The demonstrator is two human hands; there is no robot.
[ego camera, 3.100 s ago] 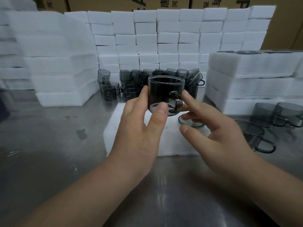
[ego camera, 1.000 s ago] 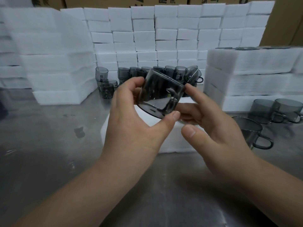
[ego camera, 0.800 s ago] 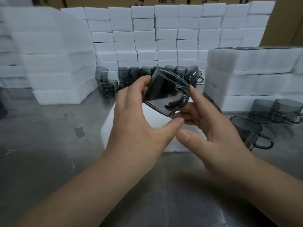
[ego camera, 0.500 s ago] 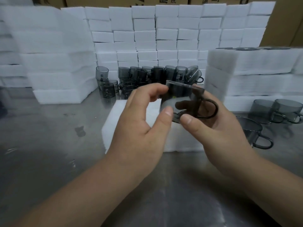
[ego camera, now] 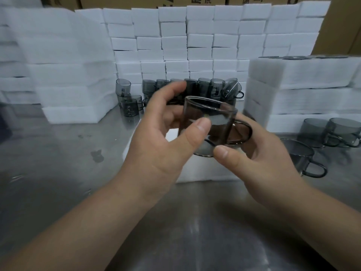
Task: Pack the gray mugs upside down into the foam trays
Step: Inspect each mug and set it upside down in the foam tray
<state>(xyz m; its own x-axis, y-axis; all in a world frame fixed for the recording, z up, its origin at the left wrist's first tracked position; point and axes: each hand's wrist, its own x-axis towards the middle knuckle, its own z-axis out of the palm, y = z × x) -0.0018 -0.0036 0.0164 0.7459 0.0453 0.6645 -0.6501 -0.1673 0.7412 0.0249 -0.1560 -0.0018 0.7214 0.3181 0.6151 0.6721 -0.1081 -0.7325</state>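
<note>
Left hand point(ego camera: 162, 145) thumb presses mug point(ego camera: 214, 117) wall; right hand point(ego camera: 261, 161) cups mug underneath.

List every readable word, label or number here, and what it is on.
Brown cardboard boxes at the back: dark printed characters, cut off by the frame's top edge; unreadable.
Held transparent gray glass mug: no legible marking.
Stacked white foam blocks: no text.

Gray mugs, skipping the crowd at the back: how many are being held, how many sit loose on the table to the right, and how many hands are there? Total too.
Held gray mug: 1
Loose gray mugs at right: 3
Hands, left hand and right hand: 2
Total: 6
</note>
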